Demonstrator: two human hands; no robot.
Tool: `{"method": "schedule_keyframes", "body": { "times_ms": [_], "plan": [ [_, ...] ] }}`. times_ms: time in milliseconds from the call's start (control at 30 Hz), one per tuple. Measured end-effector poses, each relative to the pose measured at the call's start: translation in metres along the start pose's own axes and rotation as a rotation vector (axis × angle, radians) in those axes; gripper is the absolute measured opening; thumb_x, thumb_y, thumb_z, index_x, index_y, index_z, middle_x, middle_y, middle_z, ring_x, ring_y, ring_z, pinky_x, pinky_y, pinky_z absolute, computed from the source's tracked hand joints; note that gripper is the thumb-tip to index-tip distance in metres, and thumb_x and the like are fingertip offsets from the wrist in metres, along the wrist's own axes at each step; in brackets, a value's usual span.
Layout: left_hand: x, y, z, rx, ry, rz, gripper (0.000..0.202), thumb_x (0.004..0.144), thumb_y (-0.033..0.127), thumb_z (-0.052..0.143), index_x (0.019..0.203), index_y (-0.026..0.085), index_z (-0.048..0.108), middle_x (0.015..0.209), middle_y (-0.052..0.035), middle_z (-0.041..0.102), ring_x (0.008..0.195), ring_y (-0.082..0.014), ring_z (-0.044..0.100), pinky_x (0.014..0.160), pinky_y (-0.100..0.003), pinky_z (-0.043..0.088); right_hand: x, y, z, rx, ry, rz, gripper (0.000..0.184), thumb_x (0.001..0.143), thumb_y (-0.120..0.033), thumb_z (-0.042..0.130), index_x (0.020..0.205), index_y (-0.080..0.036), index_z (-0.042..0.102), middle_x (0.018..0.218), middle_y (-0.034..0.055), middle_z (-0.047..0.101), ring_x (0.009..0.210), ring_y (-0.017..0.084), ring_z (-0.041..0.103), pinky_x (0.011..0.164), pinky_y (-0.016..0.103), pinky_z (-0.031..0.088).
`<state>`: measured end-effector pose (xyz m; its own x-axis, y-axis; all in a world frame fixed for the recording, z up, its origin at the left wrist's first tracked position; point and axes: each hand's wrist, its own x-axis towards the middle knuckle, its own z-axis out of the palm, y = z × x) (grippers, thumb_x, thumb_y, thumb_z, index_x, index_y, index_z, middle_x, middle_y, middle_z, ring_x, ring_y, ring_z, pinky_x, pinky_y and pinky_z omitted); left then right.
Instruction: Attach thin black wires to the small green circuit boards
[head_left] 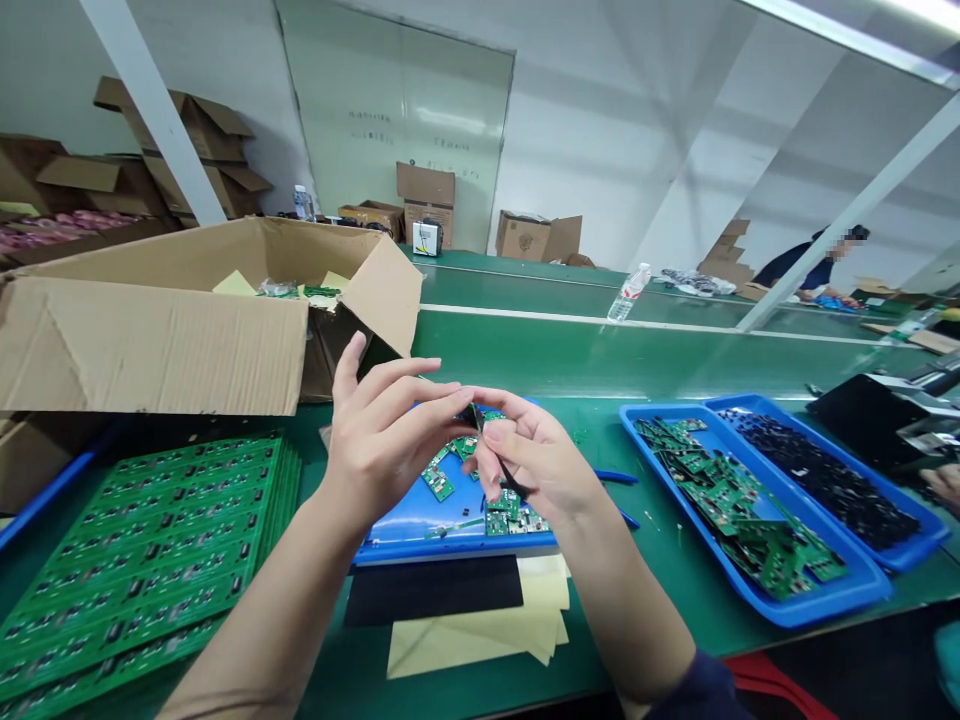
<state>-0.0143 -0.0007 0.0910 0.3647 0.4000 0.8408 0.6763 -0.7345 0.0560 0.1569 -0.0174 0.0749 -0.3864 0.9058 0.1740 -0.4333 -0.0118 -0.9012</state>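
Both my hands are raised over a blue tray (420, 520) that holds several small green circuit boards (510, 515). My left hand (382, 440) pinches a small dark part (474, 415) with thumb and forefinger, its other fingers spread upward. Touching that same part at the fingertips, my right hand (536, 460) is closed around black tweezers (511, 478). The part is too small to name.
A stack of green panel boards (142, 560) lies at the left. Behind it stands an open cardboard box (150, 330). Two blue trays sit at the right, one with green boards (742, 520), one with black parts (825, 480). Yellow sheets (480, 630) and a black pad (435, 590) lie in front. A person (817, 265) is far right.
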Motion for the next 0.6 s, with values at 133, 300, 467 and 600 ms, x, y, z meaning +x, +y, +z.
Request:
{"method": "schedule_keyframes", "body": {
  "times_ms": [133,300,467,600],
  "plan": [
    [0.001,0.001,0.002,-0.047,0.029,0.013,0.007,0.081,0.035,0.061,0.087,0.032,0.062,0.079,0.0038,0.071,0.095,-0.0198,0.064,0.109,-0.054,0.025,0.003,0.002,-0.001,0.051,-0.011,0.056,0.035,0.069,-0.036,0.072,0.095,-0.018,0.056,0.047,-0.0091,0.061,0.037,0.006,0.055,0.058,0.024,0.053],
    [0.0,0.0,0.003,-0.074,0.073,0.035,0.004,0.08,0.029,0.062,0.084,0.031,0.061,0.078,0.0046,0.071,0.093,-0.019,0.064,0.108,-0.053,0.026,0.007,0.004,-0.001,0.139,0.003,0.14,0.033,0.063,-0.036,0.078,0.077,-0.017,0.054,0.046,-0.0088,0.061,0.032,0.003,0.051,0.061,0.022,0.055],
    [-0.001,-0.001,0.003,-0.086,0.088,0.06,0.011,0.078,0.026,0.065,0.087,0.031,0.061,0.079,0.0048,0.071,0.094,-0.019,0.064,0.108,-0.053,0.026,0.01,0.005,-0.004,0.15,0.007,0.163,0.033,0.062,-0.037,0.078,0.067,-0.017,0.053,0.046,-0.0088,0.06,0.031,0.001,0.048,0.059,0.019,0.054],
    [0.0,-0.002,0.002,-0.102,0.043,0.051,0.007,0.08,0.03,0.062,0.087,0.031,0.061,0.08,0.0043,0.071,0.092,-0.0181,0.065,0.108,-0.052,0.028,0.013,0.008,-0.006,0.108,0.037,0.123,0.035,0.06,-0.039,0.079,0.063,-0.017,0.053,0.045,-0.008,0.06,0.031,0.001,0.047,0.052,0.018,0.052]
  ]
}}
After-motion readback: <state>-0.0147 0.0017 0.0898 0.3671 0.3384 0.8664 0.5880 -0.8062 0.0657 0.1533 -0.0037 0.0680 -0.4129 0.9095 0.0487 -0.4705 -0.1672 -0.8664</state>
